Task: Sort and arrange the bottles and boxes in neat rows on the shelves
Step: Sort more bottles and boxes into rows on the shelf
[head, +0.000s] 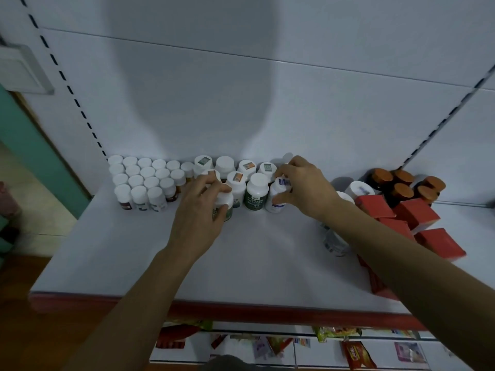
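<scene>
Head view: both hands work at the far middle of the shelf [254,253]. The left hand [199,212] has fingers and thumb curled round a green-label bottle [225,201], upright at the near left end of the big-bottle group. The right hand [304,184] grips a blue-label bottle [276,199] from above by its cap and shoulder; it leans slightly, at the right end of the same near row. A dark-green bottle [256,195] stands between the two.

The step looks like closing up this near row. To do it well, I would set each bottle flat on its base and slide it sideways until it just touches its neighbour, with caps lined up on the row behind and labels facing near. Push low on the body, since a top grip may tip a bottle into the packed rows. The small bottles [142,180] to the left are already in neat rows, so the left hand should stay off them.

To the right, the red boxes [416,214] and orange-capped jars [400,187] lie unsorted. The right forearm passes over a loose bottle [333,243], so lift clear when drawing back.
</scene>
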